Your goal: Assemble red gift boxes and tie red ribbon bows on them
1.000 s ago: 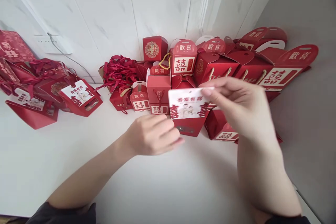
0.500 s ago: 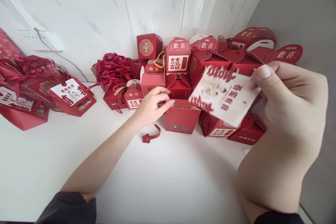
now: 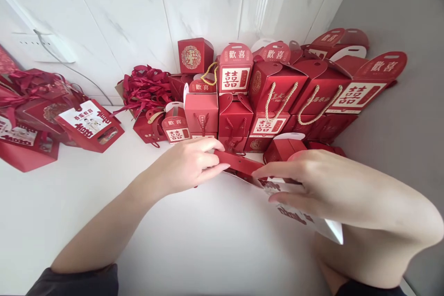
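Observation:
A red gift box stands at the middle of the counter, tilted so its top edge faces me. My left hand pinches the left end of that edge between thumb and fingers. At the right end, my right hand has its fingertips against the box edge. The same hand keeps a white card with red characters and a drawing; it slants down below the fingers. Most of the card's printed face is covered by my right hand. The box's lower part is out of sight.
Red gift boxes with rope handles are stacked against the tiled wall. Dark red ribbons lie heaped left of them. Finished-looking boxes with white cards sit at the far left. A cable runs from the wall socket.
My right hand has brought the card down and left to the box. The box has tipped, its top edge now turned toward me. My left hand has moved slightly down, staying at the box.

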Action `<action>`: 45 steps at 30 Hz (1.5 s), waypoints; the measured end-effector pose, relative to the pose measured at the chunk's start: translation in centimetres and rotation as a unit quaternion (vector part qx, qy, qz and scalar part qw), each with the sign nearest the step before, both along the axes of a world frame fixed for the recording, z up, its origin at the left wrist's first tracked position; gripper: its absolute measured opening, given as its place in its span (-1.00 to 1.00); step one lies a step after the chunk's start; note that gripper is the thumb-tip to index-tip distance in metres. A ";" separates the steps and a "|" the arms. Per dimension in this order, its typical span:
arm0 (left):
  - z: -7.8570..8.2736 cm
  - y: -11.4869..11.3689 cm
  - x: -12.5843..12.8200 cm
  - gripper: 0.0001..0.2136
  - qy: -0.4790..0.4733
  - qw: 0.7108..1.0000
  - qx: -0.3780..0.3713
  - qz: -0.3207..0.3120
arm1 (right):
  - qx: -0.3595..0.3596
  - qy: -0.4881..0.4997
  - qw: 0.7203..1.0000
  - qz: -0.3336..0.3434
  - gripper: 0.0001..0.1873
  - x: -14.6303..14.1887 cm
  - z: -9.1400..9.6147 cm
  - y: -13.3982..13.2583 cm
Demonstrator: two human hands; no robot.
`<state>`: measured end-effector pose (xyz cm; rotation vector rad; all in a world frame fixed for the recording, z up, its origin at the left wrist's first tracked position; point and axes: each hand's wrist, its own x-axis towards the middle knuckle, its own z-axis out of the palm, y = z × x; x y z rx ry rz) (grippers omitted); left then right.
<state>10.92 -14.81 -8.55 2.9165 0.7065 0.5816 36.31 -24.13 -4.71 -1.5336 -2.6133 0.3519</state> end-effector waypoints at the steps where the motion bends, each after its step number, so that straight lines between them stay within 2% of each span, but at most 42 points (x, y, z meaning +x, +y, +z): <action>1: 0.2 0.0 -0.2 -0.58 0.015 1.000 -0.006 -0.003 | 0.000 -0.015 1.000 0.000 -0.84 -0.3 -0.1 -0.1; 4: 0.7 0.0 -0.6 -0.55 0.035 0.998 -0.047 0.007 | -0.003 -0.046 0.999 -0.022 -0.86 -1.0 -0.4 -0.1; 8: 1.0 -0.4 -0.3 -0.48 0.044 0.994 -0.073 0.067 | 0.006 -0.079 0.996 -0.049 -0.93 -1.7 -1.0 0.6; 13: 1.0 -1.0 -0.2 -0.52 0.063 0.992 -0.073 0.083 | 0.016 -0.118 0.992 -0.045 -0.76 -2.6 -1.9 1.5; 17: 1.0 -0.3 -0.7 -0.61 0.042 0.995 -0.063 0.062 | 0.022 -0.140 0.988 -0.060 -0.70 -2.6 -2.2 1.8; 22: 0.8 0.5 -0.8 -0.69 0.029 0.998 0.004 0.050 | 0.037 -0.118 0.992 -0.022 -0.70 -2.2 -2.4 1.9; 26: 0.4 0.6 -0.2 -0.64 0.064 0.997 0.012 0.037 | 0.032 -0.105 0.993 -0.032 -0.69 -2.3 -2.0 2.2; 30: 0.1 0.9 0.2 -0.70 0.097 0.993 0.015 0.060 | 0.036 -0.090 0.994 -0.041 -0.69 -2.3 -1.6 2.3; 33: 0.2 1.1 0.2 -0.73 0.107 0.991 0.005 0.084 | 0.061 -0.065 0.995 -0.033 -0.83 -2.2 -1.7 2.1; 34: 0.3 1.2 0.2 -0.75 0.106 0.990 0.001 0.089 | 0.075 -0.056 0.995 -0.033 -0.80 -2.1 -1.7 2.0; 37: 0.6 1.2 0.2 -0.79 0.102 0.991 -0.015 0.085 | 0.101 -0.037 0.994 -0.038 -0.49 -1.8 -1.7 1.7; 41: 0.7 0.9 0.1 -0.81 0.109 0.992 -0.028 0.063 | 0.094 -0.024 0.995 0.002 -0.47 -1.6 -1.6 1.3; 45: 0.7 0.8 0.0 -0.80 0.115 0.992 -0.024 0.040 | 0.096 -0.022 0.995 0.035 -0.34 -1.5 -1.5 1.0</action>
